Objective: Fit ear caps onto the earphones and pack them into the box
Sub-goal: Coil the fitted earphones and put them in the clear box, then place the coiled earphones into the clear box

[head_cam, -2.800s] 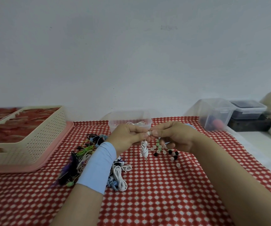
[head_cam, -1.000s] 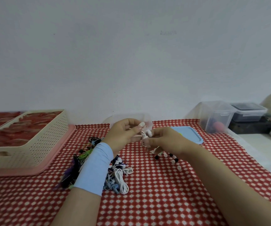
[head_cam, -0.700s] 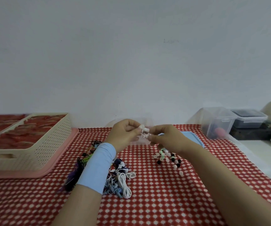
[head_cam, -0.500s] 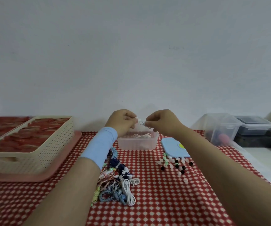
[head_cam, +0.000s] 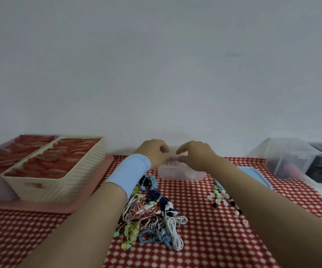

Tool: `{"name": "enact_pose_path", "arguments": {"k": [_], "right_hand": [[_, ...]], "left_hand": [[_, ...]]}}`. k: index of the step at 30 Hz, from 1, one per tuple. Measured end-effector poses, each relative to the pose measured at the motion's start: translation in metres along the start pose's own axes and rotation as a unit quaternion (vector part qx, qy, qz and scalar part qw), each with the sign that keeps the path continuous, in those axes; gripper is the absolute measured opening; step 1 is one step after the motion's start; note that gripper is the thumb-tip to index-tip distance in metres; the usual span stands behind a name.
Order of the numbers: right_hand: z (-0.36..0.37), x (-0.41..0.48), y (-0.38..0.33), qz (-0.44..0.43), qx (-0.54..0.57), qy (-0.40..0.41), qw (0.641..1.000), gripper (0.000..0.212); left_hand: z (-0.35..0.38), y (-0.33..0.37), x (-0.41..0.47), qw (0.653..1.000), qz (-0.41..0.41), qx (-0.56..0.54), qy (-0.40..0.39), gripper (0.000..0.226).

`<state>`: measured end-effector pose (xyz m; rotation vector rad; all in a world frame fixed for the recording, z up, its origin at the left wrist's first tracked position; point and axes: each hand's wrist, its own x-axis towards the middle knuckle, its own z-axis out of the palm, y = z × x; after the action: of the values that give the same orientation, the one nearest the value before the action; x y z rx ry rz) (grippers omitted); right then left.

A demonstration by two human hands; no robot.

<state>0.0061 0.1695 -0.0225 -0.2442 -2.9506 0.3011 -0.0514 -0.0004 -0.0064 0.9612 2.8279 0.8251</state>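
Half a sec ago you had the white earphone pinched between both hands, up above the box. Now both are down over the clear box at the back of the counter, and the earphone's gone from your fingers. Prob dropped in, tho the box is blurred & I can't make out what's inside.

Your right hand has loosened: index & thumb apart, nothing between them. Your left hand is knuckles-up w/ fingers curled under, by the box's left rim. Can't tell if it's got hold of anything.

For the task: one pair looks packed, that cycle's done. Plenty left, though. The tangle of earphones sits nearer you, mid-cloth, and the loose ear caps lie scattered to its right, beside your right forearm. The blue lid is off, lying to the right of the box, so it's open for more.

Next, I'd guess: pull back, take another pair from the tangle, then caps. Careful w/ the cords, they look knotted together and one tug could drag several.
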Motion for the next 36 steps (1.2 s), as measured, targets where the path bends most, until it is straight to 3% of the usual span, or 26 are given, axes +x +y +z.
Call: {"name": "enact_pose_path", "arguments": {"k": [4, 10, 14, 18, 20, 25, 30, 36], "right_hand": [[-0.01, -0.016, -0.024, -0.047, 0.083, 0.035, 0.995, 0.022], [0.019, -0.024, -0.07, -0.049, 0.041, -0.082, 0.995, 0.02], [0.045, -0.02, -0.084, -0.026, 0.013, -0.115, 0.993, 0.032], [0.053, -0.019, -0.091, -0.02, -0.003, -0.092, 0.996, 0.021], [0.051, -0.02, -0.092, -0.024, 0.023, -0.076, 0.997, 0.015], [0.018, -0.034, -0.086, -0.061, 0.12, -0.007, 0.991, 0.024], [-0.007, -0.048, -0.056, -0.044, 0.273, 0.09, 0.957, 0.008], [-0.035, -0.071, -0.013, -0.009, 0.379, 0.049, 0.924, 0.011]], "left_hand": [[-0.008, -0.014, -0.016, 1.0, 0.002, -0.01, 0.008, 0.016], [-0.008, -0.032, -0.045, 0.99, -0.036, 0.095, -0.095, 0.034], [-0.006, -0.043, -0.057, 0.987, -0.044, 0.101, -0.115, 0.019], [-0.018, -0.045, -0.066, 0.992, -0.066, 0.056, -0.092, 0.042], [-0.025, -0.045, -0.07, 0.994, -0.056, 0.054, -0.072, 0.041], [-0.032, -0.033, -0.07, 0.998, -0.012, 0.013, -0.063, 0.024], [-0.034, -0.011, -0.068, 0.992, 0.004, -0.115, -0.056, 0.027], [-0.019, 0.025, -0.067, 0.963, 0.005, -0.254, -0.085, 0.03]]}}
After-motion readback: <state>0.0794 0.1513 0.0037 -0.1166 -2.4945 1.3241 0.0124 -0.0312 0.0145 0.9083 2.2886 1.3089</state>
